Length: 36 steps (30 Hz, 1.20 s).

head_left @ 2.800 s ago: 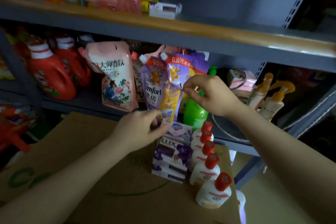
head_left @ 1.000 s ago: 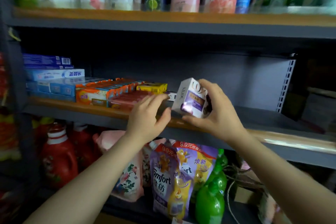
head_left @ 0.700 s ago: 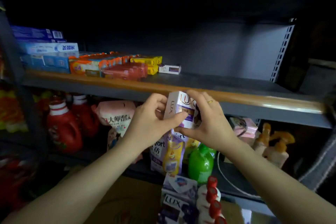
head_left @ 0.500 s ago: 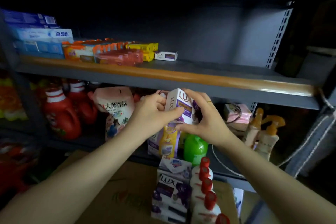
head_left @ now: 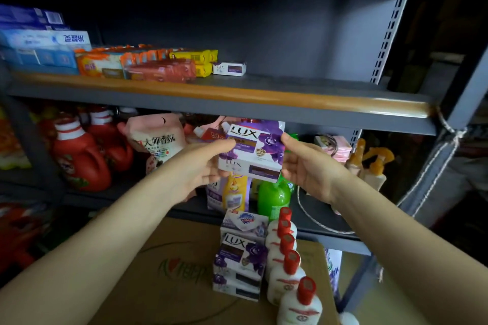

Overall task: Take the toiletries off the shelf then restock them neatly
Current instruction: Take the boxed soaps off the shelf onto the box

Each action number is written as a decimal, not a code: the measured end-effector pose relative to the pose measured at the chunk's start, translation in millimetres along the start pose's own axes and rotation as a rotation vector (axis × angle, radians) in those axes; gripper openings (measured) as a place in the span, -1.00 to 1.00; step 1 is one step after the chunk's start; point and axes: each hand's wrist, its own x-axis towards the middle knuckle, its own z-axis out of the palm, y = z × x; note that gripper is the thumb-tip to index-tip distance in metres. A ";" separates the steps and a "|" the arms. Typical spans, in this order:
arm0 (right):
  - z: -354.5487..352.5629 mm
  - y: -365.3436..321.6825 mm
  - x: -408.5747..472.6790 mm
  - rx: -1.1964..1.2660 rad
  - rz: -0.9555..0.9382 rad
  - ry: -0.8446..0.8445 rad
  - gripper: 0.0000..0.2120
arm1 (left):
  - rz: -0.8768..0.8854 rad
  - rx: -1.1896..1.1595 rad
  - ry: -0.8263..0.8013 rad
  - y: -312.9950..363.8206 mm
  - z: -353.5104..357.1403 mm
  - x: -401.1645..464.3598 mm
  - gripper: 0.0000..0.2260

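Purple-flowered white LUX soap box, held between left hand and right hand.

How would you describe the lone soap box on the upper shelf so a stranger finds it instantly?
Start at the grey metal shelf with the wooden front edge. Follow its row of packets rightward to the end. The small white-and-purple LUX soap box lies flat beside the yellow packets, last before bare shelf.

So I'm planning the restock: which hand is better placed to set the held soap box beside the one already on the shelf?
Probably the right hand: it holds the Lux soap box on the side under the shelf's open stretch, right of the shelved Lux box.
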 end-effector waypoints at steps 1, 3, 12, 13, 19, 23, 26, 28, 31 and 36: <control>0.0 0.0 -0.8 -0.033 -0.036 0.008 -0.67 | 0.009 0.001 -0.052 -5.1 -0.3 0.0 -0.77; -0.6 -0.8 -5.5 -0.164 -0.170 -0.004 -0.68 | 0.135 0.146 -0.073 -19.2 -3.0 1.6 -0.76; -14.5 25.6 -27.6 -1.415 -1.149 -0.024 -0.67 | 1.182 0.863 0.314 -54.6 -18.8 14.3 -0.42; -15.2 28.7 -27.8 -1.449 -1.208 -0.005 -0.68 | 1.217 0.858 0.305 -57.5 -18.8 15.1 -0.42; 6.9 26.2 -36.0 -1.130 -1.045 -0.027 -0.61 | 0.637 0.260 0.167 -70.5 -2.4 3.8 -0.51; 22.2 8.7 -33.9 -0.651 -0.718 0.018 -0.83 | 0.174 -0.342 -0.044 -97.3 10.1 4.4 -0.65; 20.8 3.7 -28.8 -0.475 -0.584 0.136 -0.93 | 0.050 -0.689 -0.269 -109.9 16.9 1.7 -0.49; 16.1 5.4 -26.6 -0.455 -0.492 0.154 -0.88 | -0.020 -0.822 -0.287 -115.4 20.1 1.9 -0.38; 6.2 11.1 -24.2 -0.498 -0.360 0.144 -0.86 | -0.071 -0.943 -0.266 -121.9 19.3 0.4 -0.37; -1.8 22.0 -19.5 -0.572 -0.214 0.100 -0.85 | -0.176 -0.878 -0.142 -127.3 12.8 -5.5 -0.59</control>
